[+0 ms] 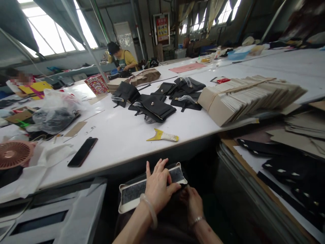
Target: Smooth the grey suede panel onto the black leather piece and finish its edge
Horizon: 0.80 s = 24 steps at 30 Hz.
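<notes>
A long flat piece (134, 193) with a dark grey, fuzzy-looking middle and an off-white rim lies over my lap, below the table edge. My left hand (157, 184) rests across its middle, thumb and forefinger gripping towards the right end while the other fingers stick up and apart. Close by, my right hand (193, 205) has its fingers pinched together on black material (183, 185) at the right corner; the fingertips are partly in shadow. Several black handbags (157, 106) with metal clasps and plastic-wrapped fittings lie on the table ahead. Nearer the edge is a yellow-bladed tool (162, 135) with a wrapped handle.
A banded stack of card pieces (243, 96) stands at the right, above a shelf of black strips (281, 169). To the left are a phone (83, 152), a pink fan (16, 154) and a plastic bag (54, 112). Two people sit farther back.
</notes>
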{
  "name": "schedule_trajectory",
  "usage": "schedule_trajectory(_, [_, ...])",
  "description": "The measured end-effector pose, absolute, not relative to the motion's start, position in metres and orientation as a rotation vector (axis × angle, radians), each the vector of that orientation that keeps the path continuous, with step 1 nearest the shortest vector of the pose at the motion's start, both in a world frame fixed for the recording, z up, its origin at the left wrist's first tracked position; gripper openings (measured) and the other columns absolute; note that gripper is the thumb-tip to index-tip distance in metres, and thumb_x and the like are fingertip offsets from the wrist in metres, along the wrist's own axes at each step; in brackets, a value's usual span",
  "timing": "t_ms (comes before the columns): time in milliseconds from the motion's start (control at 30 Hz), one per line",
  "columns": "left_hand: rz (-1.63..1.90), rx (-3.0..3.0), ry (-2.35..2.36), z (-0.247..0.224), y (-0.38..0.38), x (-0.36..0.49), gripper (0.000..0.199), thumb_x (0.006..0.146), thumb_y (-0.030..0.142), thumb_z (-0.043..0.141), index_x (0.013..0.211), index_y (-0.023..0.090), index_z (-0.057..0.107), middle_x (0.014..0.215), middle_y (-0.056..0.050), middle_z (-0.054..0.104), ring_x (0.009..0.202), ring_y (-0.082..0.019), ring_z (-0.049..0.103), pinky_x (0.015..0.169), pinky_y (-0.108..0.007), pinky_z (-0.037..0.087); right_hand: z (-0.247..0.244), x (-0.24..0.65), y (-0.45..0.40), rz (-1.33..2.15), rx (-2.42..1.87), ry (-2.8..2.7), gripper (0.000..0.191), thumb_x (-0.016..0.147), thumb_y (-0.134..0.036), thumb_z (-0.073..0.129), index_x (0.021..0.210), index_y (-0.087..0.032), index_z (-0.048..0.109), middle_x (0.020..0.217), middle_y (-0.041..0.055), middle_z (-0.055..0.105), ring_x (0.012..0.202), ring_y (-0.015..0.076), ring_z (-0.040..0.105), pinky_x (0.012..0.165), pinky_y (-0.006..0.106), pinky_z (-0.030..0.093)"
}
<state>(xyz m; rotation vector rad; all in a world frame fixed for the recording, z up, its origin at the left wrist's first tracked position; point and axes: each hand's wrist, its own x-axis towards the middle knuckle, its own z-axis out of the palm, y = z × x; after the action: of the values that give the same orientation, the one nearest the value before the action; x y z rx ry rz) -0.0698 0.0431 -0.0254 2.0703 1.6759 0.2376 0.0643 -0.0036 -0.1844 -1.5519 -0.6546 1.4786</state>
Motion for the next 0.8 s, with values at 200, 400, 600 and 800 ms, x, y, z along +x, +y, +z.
schedule_trajectory(200, [0.431,2.136,1.7,-0.032,0.03,-0.072,0.026,0.076,0.034,0.077,0.075,0.02,0.055,0.146,-0.006,0.047,0.142,-0.028,0.03,0.115,-0.065,-0.002,-0.138,0.092,-0.053,0.571,-1.438,-1.483,0.026,0.098,-0.03,0.045,0.117,-0.022,0.06,0.12,0.008,0.062,0.113,0.0235,0.058,0.097,0.033,0.049])
schedule_trajectory(400, [0.572,2.09,1.736,-0.036,0.009,-0.078,0.007,0.084,0.021,0.063,0.08,0.022,0.057,0.146,-0.004,0.047,0.141,-0.023,0.031,0.116,-0.062,-0.004,-0.107,0.071,-0.037,-0.069,-1.074,-1.93,0.036,0.094,-0.006,0.041,0.128,-0.008,0.055,0.127,0.0145,0.057,0.123,0.0252,0.051,0.097,0.036,0.049])
schedule_trajectory(600, [0.637,2.069,1.744,-0.035,0.001,-0.08,0.011,0.088,0.015,0.05,0.084,0.023,0.058,0.145,-0.004,0.047,0.142,-0.023,0.03,0.116,-0.061,-0.007,-0.116,0.057,-0.029,-0.332,-1.104,-2.068,0.037,0.094,-0.007,0.038,0.124,0.001,0.057,0.126,0.0182,0.058,0.124,0.032,0.048,0.101,0.047,0.038])
schedule_trajectory(800, [1.054,2.233,1.747,-0.043,-0.024,-0.103,0.024,0.087,0.006,0.051,0.099,0.025,0.058,0.131,-0.002,0.059,0.126,-0.021,0.048,0.115,-0.048,0.009,-0.121,0.053,-0.029,-0.381,-1.096,-2.082,0.034,0.097,-0.016,0.043,0.12,0.002,0.06,0.125,0.0221,0.057,0.119,0.0345,0.051,0.101,0.049,0.037])
